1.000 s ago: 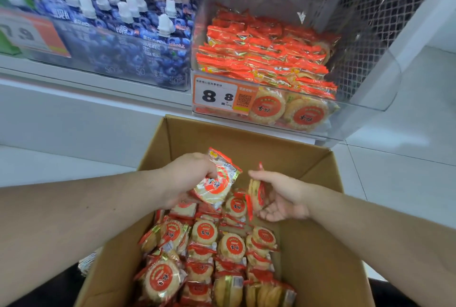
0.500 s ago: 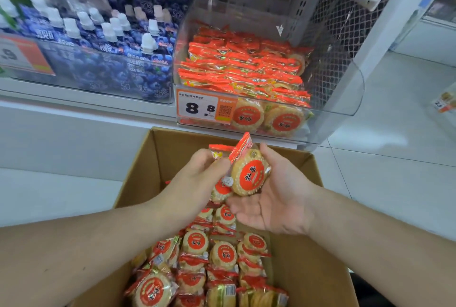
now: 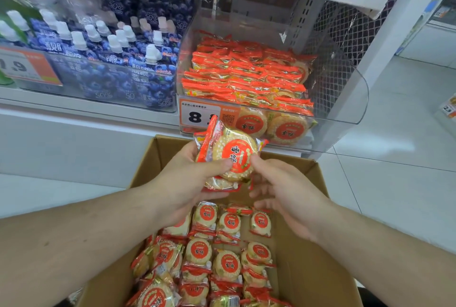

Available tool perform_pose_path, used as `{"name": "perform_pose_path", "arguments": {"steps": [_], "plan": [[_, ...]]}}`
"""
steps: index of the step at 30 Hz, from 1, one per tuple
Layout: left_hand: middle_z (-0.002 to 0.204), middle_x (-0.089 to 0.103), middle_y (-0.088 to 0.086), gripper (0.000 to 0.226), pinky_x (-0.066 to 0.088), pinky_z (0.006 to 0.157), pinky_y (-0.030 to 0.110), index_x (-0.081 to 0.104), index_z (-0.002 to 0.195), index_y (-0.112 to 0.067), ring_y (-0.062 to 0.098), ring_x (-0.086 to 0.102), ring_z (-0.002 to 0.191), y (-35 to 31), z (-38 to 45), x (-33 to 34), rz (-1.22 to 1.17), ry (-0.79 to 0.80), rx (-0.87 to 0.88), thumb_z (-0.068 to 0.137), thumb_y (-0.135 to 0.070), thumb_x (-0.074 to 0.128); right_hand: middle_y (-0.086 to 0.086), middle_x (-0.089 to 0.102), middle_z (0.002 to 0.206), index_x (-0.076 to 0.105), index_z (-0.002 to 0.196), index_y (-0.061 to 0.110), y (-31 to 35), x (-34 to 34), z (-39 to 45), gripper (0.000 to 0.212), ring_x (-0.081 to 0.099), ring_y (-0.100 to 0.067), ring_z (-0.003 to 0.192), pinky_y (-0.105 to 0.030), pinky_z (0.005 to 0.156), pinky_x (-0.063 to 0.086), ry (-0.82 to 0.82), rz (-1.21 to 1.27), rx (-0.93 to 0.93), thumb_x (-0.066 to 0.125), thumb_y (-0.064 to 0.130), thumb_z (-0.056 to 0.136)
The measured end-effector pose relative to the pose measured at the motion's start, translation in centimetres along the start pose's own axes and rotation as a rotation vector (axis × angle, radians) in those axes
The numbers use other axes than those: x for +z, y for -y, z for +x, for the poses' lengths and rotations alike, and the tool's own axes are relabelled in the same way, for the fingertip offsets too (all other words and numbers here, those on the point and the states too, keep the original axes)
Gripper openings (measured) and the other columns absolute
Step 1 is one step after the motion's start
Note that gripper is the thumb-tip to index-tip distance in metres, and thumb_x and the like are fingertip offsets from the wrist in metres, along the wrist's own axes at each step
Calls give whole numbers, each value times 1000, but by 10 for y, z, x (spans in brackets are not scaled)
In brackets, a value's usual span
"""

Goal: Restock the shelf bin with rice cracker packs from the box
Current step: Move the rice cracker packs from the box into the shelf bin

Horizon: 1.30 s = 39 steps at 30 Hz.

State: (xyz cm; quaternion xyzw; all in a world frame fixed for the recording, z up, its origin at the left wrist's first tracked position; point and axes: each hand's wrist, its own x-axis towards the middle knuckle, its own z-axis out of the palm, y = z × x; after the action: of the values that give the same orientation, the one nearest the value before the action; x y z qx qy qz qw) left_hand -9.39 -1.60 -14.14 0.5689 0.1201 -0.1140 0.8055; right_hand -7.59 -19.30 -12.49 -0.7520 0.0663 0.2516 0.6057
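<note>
The left hand (image 3: 182, 183) pinches several round, red-labelled rice cracker packs (image 3: 229, 158); the right hand (image 3: 283, 193), loosely open, steadies them. Stacked loosely, the slick packs could slide apart before reaching the clear plastic shelf bin (image 3: 340, 99).

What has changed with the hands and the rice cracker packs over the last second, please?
Both hands have risen from the brown cardboard box towards the clear plastic shelf bin. The left hand now grips the stacked red-labelled rice cracker packs; the right hand only touches them. The box and bin stock look unchanged.
</note>
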Motion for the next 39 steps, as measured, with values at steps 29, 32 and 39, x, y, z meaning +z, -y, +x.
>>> {"name": "perform_pose_path", "arguments": {"steps": [29,32,39], "plan": [[120,69,8,62,50,92,43,62,127,-20,27,65,111,-19,-6,8,9,286,-202,82,-59,42,24,65,92,68,92,33,22,-11,13,33,61,5,90,-15,79,51,-236,-526,-715,53,4,97],[117,71,5,57,51,96,44,62,124,-24,24,67,109,-17,-11,12,89,301,-210,79,-58,50,17,64,97,70,107,19,16,-6,13,24,57,2,96,-7,83,44,-323,-602,-870,54,4,96],[110,72,13,50,50,98,51,60,122,-13,30,69,104,-9,-9,9,294,312,-100,77,-1,78,10,61,97,67,108,13,10,-4,14,19,53,8,92,-3,81,39,-426,-630,-980,58,8,92]]}}
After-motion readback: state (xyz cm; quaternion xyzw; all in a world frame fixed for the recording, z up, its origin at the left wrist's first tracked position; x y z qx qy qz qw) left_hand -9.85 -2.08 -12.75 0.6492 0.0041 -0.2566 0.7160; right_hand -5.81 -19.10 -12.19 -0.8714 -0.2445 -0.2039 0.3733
